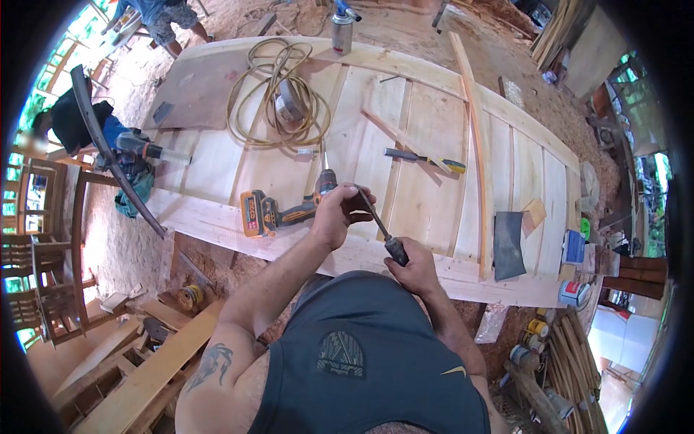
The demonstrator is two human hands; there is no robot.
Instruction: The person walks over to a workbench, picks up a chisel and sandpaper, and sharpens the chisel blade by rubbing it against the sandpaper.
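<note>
My right hand (413, 266) is wrapped around the dark handle of a screwdriver (382, 226), whose shaft slants up and to the left. At the tip end, my left hand (340, 215) is closed, with thumb and fingers pinching the shaft. An orange and black cordless drill (293, 211) lies on its side just beyond my left hand, with a long bit pointing away; my fingers hide part of its body. Farther off, a chisel (423, 158) with a yellow and black handle rests by a thin wooden strip (394, 132).
Beneath these lies a large wooden panel (350, 108). It carries a coiled yellow cord (238, 108), a spray-type canister (342, 36), a dark sandpaper sheet (509, 246) and a long batten (473, 145). A curved dark strip (101, 137) overhangs the left edge. Other people (163, 18) are beyond the panel.
</note>
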